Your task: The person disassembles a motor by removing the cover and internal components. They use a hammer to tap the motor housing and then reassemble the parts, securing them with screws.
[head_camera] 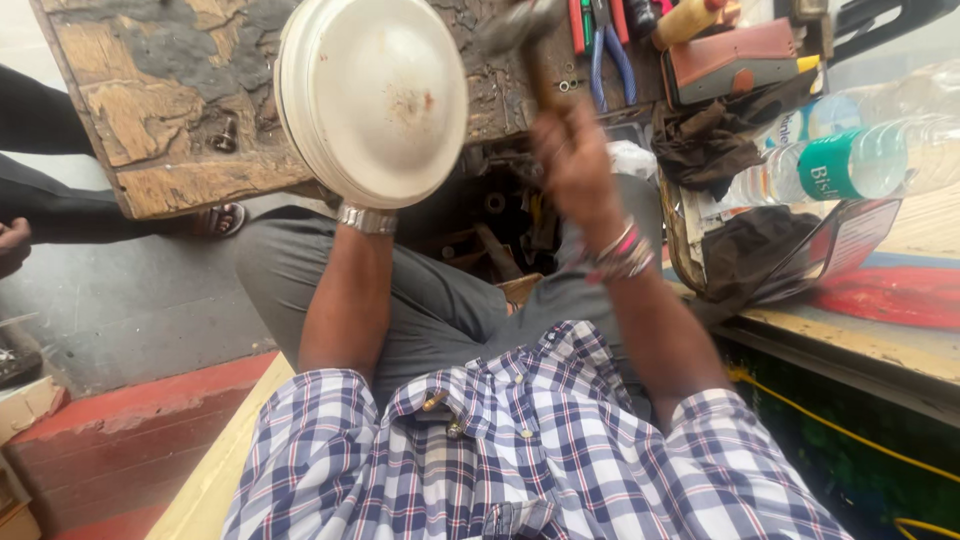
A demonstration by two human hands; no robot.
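Note:
A round white metal dome (375,95), stained and slightly rusty in the middle, stands on edge against a worn wooden board (150,110). My left hand reaches behind its lower rim and holds it; only the wrist with a metal watch (365,218) shows. My right hand (575,155) is raised to the right of the dome, gripping the wooden handle of a hammer. The hammer's metal head (520,25) is blurred and sits just beyond the dome's upper right edge.
Blue-handled pliers (612,50) and other tools lie at the top. A brown cloth (705,140), an orange-brown case (730,60) and plastic water bottles (860,160) sit on the right bench. Another person's sandalled foot (215,220) is at the left.

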